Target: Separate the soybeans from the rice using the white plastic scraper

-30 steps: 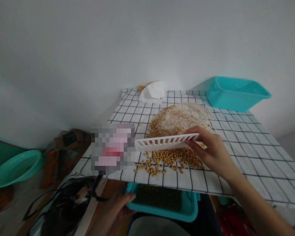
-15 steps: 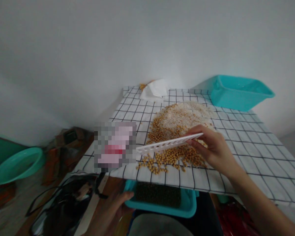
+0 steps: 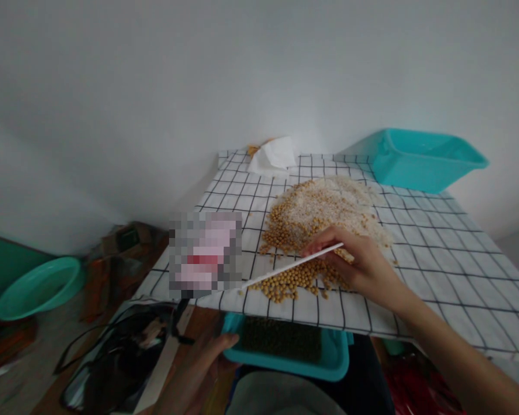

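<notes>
My right hand (image 3: 352, 256) is closed on the end of a white slotted plastic panel (image 3: 285, 268), seen nearly edge-on above the table. The panel slants down to the left over a spread of yellow soybeans (image 3: 281, 288). Behind my hand, the soybeans mingle with a pale heap of rice-like grains (image 3: 328, 202). Below the table's front edge, my left hand (image 3: 210, 354) grips the left end of a teal plastic bin (image 3: 292, 369), thumb over its rim. Small dark green grains (image 3: 281, 340) lie inside this bin; the fingers beneath are mostly hidden.
A second teal bin (image 3: 424, 170) stands at the back right of the checked tablecloth (image 3: 450, 259). Crumpled white paper (image 3: 277, 155) lies at the back. A blurred-out pink item (image 3: 207, 248) is at the left edge. A black bag (image 3: 116, 351) and green basin (image 3: 43, 288) are lower left.
The panel has tipped so its slots no longer show, and its left end has dropped. My right hand has moved slightly left and down. My left hand keeps its hold on the bin.
</notes>
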`<state>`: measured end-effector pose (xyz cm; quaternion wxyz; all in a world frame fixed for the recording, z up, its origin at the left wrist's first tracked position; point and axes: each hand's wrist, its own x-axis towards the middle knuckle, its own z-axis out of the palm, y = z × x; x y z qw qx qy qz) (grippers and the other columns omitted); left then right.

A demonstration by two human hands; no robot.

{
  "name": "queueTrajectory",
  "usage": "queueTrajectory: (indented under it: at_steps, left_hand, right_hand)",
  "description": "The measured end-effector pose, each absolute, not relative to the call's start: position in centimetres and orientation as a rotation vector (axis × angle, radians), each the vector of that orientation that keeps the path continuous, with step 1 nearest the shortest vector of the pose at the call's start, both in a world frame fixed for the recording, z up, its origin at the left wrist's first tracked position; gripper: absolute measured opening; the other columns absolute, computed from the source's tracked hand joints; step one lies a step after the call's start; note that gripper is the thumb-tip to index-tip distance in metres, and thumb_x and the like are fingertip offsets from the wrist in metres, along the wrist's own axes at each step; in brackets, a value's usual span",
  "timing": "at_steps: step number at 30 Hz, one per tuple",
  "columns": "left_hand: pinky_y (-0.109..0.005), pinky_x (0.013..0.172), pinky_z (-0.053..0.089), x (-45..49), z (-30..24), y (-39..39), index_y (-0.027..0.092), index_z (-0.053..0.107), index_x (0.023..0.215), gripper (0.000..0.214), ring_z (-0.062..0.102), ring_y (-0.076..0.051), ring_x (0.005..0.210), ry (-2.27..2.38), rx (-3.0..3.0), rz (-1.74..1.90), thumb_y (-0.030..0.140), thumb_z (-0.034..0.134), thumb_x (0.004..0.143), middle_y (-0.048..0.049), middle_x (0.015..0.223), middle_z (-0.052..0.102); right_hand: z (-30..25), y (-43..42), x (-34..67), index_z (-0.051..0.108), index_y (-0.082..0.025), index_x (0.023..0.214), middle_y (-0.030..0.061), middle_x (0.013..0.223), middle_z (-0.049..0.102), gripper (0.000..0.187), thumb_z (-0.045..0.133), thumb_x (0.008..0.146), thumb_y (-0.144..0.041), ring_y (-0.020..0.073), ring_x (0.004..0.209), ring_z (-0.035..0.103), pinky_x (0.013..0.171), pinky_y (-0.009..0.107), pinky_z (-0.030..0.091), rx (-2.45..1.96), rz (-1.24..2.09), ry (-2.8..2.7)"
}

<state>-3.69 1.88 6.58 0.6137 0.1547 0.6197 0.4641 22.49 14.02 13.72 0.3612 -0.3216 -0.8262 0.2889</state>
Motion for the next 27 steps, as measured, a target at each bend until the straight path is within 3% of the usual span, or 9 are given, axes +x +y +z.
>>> queueTrajectory:
  at_steps: [5,11,13,18,24,27]
  left_hand:
    - [-0.028,0.061,0.056,-4.0,5.8,2.0,0.025,0.077,0.079,0.017,0.072,-0.022,0.074,1.336,0.357,1.088,0.015,0.078,0.065,0.0026,0.077,0.080]
    - [-0.031,0.069,0.058,-4.1,5.6,2.0,0.025,0.076,0.089,0.022,0.073,-0.025,0.088,1.316,0.398,1.076,0.016,0.075,0.069,0.0003,0.092,0.081]
    - [-0.032,0.062,0.057,-4.1,5.5,1.9,0.024,0.075,0.084,0.018,0.074,-0.027,0.082,1.333,0.389,1.076,0.017,0.076,0.067,-0.0005,0.084,0.081]
    - [-0.029,0.067,0.057,-4.0,5.6,1.9,0.025,0.075,0.089,0.020,0.074,-0.025,0.089,1.332,0.390,1.086,0.017,0.075,0.071,0.0005,0.089,0.082]
    - [-0.033,0.067,0.057,-3.8,5.8,2.0,0.023,0.076,0.087,0.021,0.073,-0.031,0.094,1.387,0.412,1.035,0.024,0.080,0.067,-0.0023,0.088,0.081]
    - [-0.035,0.069,0.058,-3.9,5.4,2.0,0.021,0.074,0.094,0.018,0.073,-0.027,0.091,1.380,0.407,1.019,0.027,0.076,0.077,-0.0031,0.095,0.078]
  right_hand:
    - [13.8,14.2,23.3,0.058,-0.023,0.097,0.0029,0.092,0.073,0.013,0.052,0.092,-0.013,0.0152,0.086,0.070,0.075,0.029,0.053,-0.821,0.769,-2.163]
    - [13.8,14.4,24.2,0.058,-0.024,0.098,0.0025,0.095,0.073,0.015,0.049,0.094,-0.013,0.0144,0.089,0.069,0.077,0.029,0.053,-0.775,0.817,-2.201]
    - [13.8,14.5,24.4,0.059,-0.024,0.099,0.0023,0.096,0.074,0.015,0.050,0.095,-0.014,0.0143,0.089,0.069,0.078,0.028,0.052,-0.766,0.826,-2.207]
    - [14.1,14.6,24.7,0.059,-0.024,0.096,0.0020,0.091,0.074,0.009,0.053,0.095,-0.018,0.0151,0.086,0.071,0.075,0.029,0.053,-0.781,0.832,-2.175]
    - [14.1,14.6,24.9,0.058,-0.024,0.095,0.0017,0.089,0.075,0.006,0.054,0.094,-0.019,0.0147,0.085,0.071,0.074,0.029,0.054,-0.783,0.854,-2.155]
    - [14.1,14.6,25.0,0.059,-0.024,0.095,0.0017,0.089,0.075,0.007,0.054,0.093,-0.019,0.0150,0.085,0.071,0.074,0.029,0.054,-0.790,0.855,-2.155]
